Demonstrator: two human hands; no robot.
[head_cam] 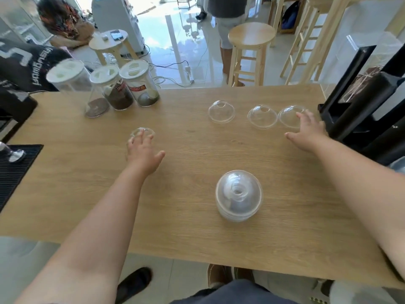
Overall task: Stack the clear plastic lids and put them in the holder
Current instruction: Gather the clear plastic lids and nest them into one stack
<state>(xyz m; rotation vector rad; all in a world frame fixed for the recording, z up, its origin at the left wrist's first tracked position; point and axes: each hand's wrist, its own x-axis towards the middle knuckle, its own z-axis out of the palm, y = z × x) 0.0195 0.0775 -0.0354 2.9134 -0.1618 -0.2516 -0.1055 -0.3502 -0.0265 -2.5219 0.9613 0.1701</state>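
Observation:
A stack of clear dome lids stands on the wooden table near its front edge. Single clear lids lie further back: one at the left, two at centre right and one at the far right. My left hand reaches over the left lid with spread fingertips touching it. My right hand is spread open, fingertips at the far-right lid's edge. The black holder stands at the table's right end.
Three glass jars with white lids stand at the back left. A black ribbed mat with a metal piece lies at the left edge. Wooden stools and people stand beyond the table.

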